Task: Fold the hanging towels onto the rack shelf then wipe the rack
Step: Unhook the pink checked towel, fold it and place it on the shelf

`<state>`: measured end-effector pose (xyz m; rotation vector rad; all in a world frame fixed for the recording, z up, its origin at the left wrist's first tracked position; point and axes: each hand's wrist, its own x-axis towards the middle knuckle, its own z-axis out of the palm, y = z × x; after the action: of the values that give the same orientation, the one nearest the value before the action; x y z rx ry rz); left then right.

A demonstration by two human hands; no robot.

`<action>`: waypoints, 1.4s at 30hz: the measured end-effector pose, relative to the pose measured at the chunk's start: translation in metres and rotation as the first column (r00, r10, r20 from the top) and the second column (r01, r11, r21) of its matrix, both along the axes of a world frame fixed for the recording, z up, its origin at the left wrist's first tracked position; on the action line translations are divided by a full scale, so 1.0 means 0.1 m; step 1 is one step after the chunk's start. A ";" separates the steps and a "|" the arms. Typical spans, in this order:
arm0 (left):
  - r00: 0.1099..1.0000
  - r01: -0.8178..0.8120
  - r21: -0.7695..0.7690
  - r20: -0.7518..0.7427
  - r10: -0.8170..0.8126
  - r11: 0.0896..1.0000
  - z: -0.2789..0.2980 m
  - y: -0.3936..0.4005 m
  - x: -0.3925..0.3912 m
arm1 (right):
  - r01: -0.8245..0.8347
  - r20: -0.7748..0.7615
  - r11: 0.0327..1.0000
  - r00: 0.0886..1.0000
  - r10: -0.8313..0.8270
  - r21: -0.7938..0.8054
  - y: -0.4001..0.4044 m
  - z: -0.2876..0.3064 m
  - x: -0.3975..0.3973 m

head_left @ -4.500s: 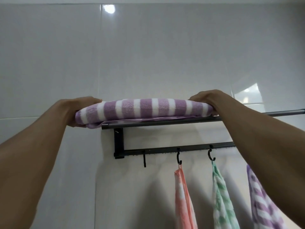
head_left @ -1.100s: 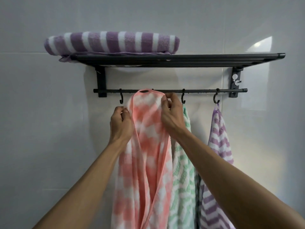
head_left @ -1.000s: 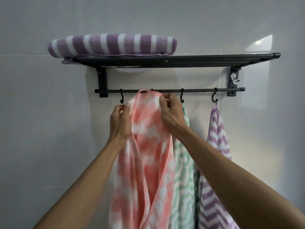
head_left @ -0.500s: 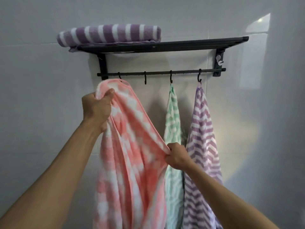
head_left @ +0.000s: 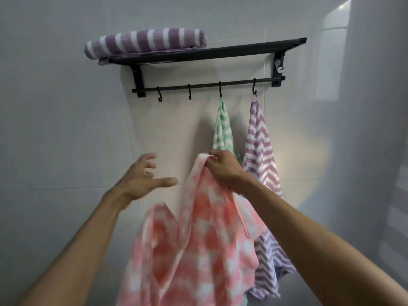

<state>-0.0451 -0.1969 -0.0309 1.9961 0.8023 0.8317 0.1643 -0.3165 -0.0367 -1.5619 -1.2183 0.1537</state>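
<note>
**One towel is up, the pink one is off its hook**

The right hand [head_left: 223, 167] pinches the top edge of the pink towel [head_left: 194, 246], with its fingers curled round the cloth; the rest of the towel hangs down loose and bunched below the hand; it looks blurry, so I cannot tell where its corners are. The left hand [head_left: 143, 180] holds nothing; its fingers are spread wide and it is just beside the pink towel, not touching it; I think it wants to catch another edge, because you need two hands to pull a towel flat before you fold it.

The black rack [head_left: 207, 55] is fixed high on the white tiled wall [head_left: 55, 129]; a folded purple striped towel [head_left: 145, 43] already lies on the left part of its shelf, so the right part is bare for more towels. Under the shelf is a bar with hooks [head_left: 189, 94]; the two left hooks are bare; the green towel [head_left: 223, 129] and the purple zigzag towel [head_left: 259, 149] hang from the two right hooks, waiting for their turn.

Wiping the rack comes last, I think; two towels are not yet down.
</note>
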 end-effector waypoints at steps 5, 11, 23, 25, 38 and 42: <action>0.958 0.287 -0.076 0.013 -0.287 0.955 0.01 -0.35 0.23 | -0.093 0.317 0.986 0.939 0.133 -0.138 0.00 0.52 -0.37; 0.981 0.178 -0.015 0.080 -0.176 0.984 0.15 -0.07 -0.01 | 0.013 0.436 0.921 0.884 0.171 -0.389 -0.15 0.55 -0.23; 0.962 0.203 0.011 0.185 -0.202 0.979 -0.02 0.27 -0.35 | 0.349 0.067 0.908 0.937 -0.342 -0.232 0.06 0.30 -0.42; 0.941 0.311 0.030 0.134 -0.312 0.950 -0.08 0.19 -0.37 | 0.224 -0.302 0.971 0.923 -0.238 -0.081 0.16 0.37 -0.62; 0.923 0.239 -0.216 0.353 -0.152 0.947 -0.19 0.05 -0.43 | -0.080 -0.683 0.975 0.702 0.202 0.206 0.14 0.68 -1.13; 0.869 0.482 -0.217 0.243 -0.431 0.849 -0.12 0.03 -0.43 | -0.305 -0.562 0.940 0.755 0.337 0.154 0.05 0.68 -1.08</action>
<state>-0.0884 -0.1939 -0.0430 1.7285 0.2843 0.5764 0.0562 -0.3110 0.0316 -1.1128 -0.9659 0.7690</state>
